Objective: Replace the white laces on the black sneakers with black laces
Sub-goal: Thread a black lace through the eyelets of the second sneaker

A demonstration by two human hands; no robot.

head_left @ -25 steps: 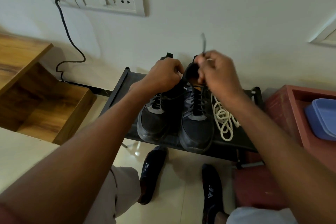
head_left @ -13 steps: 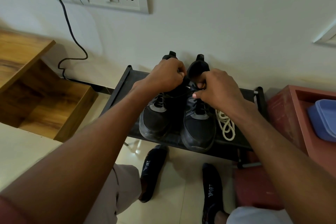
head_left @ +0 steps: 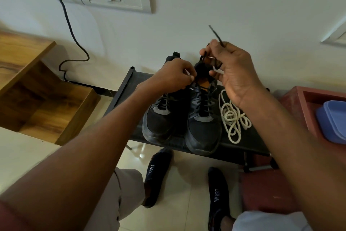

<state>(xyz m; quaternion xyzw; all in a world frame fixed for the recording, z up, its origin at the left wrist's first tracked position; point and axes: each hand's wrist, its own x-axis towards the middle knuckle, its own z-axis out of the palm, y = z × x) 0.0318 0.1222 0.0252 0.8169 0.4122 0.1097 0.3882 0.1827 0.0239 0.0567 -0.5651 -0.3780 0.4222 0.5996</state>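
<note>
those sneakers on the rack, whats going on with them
A person is threading a black lace into the right-hand sneaker. The right hand pinches the lace end raised above the shoe, while the left hand holds lace at the top eyelets. The white laces lie coiled on the black rack beside it. The left-hand sneaker shows dark laces.

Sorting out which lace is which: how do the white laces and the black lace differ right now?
The white laces lie loose in a coiled heap on the rack beside the right sneaker; the black lace is threaded through that sneaker, its ends pinched by the left hand and right hand. Both are cords.
</note>
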